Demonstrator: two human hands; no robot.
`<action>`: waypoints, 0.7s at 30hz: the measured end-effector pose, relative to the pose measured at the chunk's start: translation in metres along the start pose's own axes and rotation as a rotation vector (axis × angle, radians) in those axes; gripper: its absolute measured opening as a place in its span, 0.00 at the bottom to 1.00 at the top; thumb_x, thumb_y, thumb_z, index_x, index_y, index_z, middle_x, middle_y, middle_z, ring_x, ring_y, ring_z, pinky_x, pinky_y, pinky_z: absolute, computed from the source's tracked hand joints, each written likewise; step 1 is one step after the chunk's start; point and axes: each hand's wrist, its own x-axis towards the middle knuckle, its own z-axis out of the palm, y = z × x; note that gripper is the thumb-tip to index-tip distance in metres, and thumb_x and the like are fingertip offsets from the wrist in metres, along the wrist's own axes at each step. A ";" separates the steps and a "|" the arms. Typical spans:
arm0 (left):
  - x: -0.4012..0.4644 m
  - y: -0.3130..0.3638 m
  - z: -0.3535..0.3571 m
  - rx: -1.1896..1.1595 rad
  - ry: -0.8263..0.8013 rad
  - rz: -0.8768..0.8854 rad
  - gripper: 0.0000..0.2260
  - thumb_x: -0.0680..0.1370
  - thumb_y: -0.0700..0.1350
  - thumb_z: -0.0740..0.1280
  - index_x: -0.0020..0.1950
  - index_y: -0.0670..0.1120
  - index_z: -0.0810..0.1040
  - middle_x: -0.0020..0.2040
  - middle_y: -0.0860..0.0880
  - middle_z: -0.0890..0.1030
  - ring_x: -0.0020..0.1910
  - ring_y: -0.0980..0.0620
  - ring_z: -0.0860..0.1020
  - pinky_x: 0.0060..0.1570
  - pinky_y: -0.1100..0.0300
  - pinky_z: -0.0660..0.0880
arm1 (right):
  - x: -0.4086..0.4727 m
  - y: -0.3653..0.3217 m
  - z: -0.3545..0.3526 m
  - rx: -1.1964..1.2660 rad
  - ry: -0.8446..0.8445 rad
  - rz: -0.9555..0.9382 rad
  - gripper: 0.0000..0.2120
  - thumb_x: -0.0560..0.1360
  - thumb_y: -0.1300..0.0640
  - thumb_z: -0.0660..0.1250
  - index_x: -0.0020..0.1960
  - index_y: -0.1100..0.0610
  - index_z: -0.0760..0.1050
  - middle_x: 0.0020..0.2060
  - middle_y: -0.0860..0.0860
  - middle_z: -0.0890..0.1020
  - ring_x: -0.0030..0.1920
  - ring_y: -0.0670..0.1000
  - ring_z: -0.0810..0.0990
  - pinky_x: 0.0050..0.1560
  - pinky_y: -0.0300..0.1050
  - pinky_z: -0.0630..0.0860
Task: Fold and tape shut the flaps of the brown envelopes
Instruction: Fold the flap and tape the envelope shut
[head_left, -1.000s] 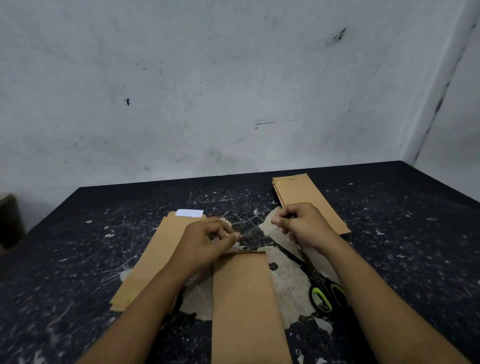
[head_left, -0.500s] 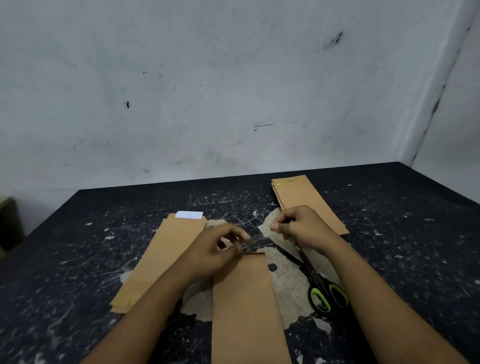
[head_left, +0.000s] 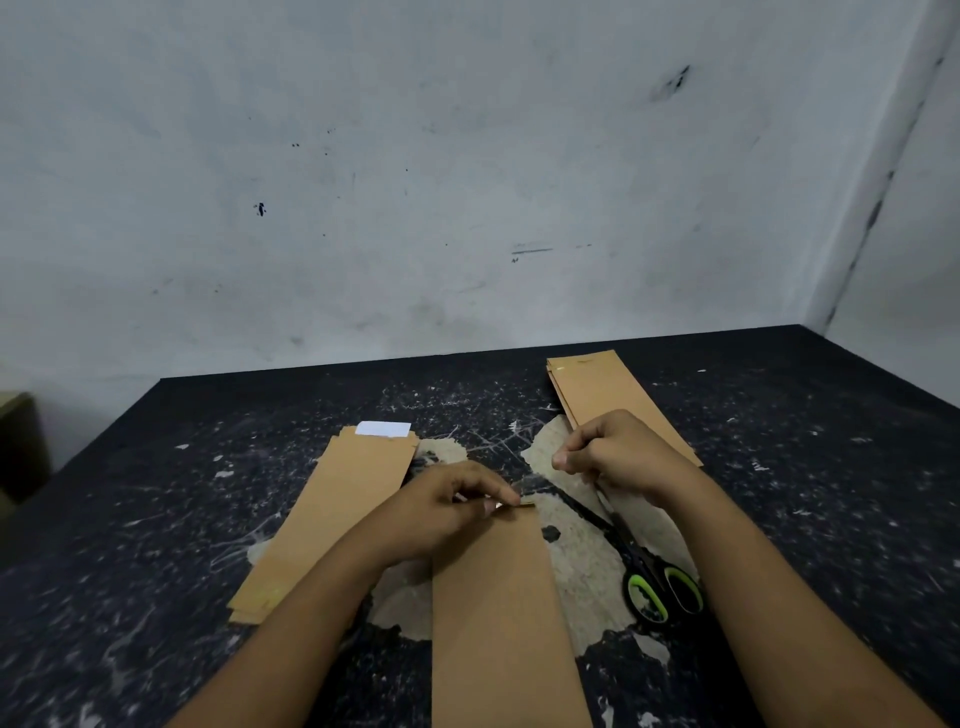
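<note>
A long brown envelope (head_left: 498, 597) lies lengthwise in front of me on the black table (head_left: 156, 493). My left hand (head_left: 447, 512) has its fingertips at the envelope's far top edge and pinches the folded flap, along with what looks like a strip of clear tape (head_left: 527, 486). My right hand (head_left: 618, 452) hovers just beyond, to the right. Its fingers are curled and its thumb and forefinger are pinched together, apparently on the other end of the faint, shiny strip.
A stack of brown envelopes (head_left: 337, 509) lies to the left with a white slip (head_left: 383, 428) at its far end. A second stack (head_left: 597, 389) sits at the back right. Black scissors with green handles (head_left: 660, 587) lie under my right wrist. The wall is close behind.
My left hand has moved right and down onto the top edge of the middle envelope. My right hand has stayed almost still, and the gap between the hands has narrowed.
</note>
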 end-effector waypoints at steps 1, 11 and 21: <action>0.000 0.001 0.001 -0.012 -0.005 -0.003 0.12 0.80 0.36 0.65 0.54 0.49 0.85 0.55 0.54 0.82 0.58 0.55 0.78 0.62 0.56 0.75 | 0.000 0.000 0.000 -0.004 -0.001 0.004 0.04 0.73 0.63 0.75 0.43 0.64 0.84 0.26 0.44 0.82 0.30 0.46 0.75 0.30 0.37 0.69; -0.001 0.005 0.002 -0.119 -0.058 -0.033 0.11 0.78 0.35 0.69 0.55 0.47 0.86 0.56 0.52 0.82 0.57 0.55 0.80 0.60 0.59 0.76 | -0.003 -0.002 -0.003 0.105 -0.074 0.090 0.05 0.71 0.67 0.75 0.44 0.71 0.84 0.32 0.59 0.80 0.27 0.47 0.72 0.29 0.39 0.69; -0.006 0.007 0.008 -0.235 -0.091 -0.082 0.10 0.77 0.34 0.70 0.57 0.42 0.85 0.57 0.49 0.84 0.57 0.52 0.81 0.57 0.62 0.76 | -0.027 -0.007 -0.012 -0.022 -0.099 0.148 0.13 0.73 0.62 0.76 0.54 0.67 0.80 0.30 0.51 0.77 0.28 0.46 0.71 0.27 0.38 0.65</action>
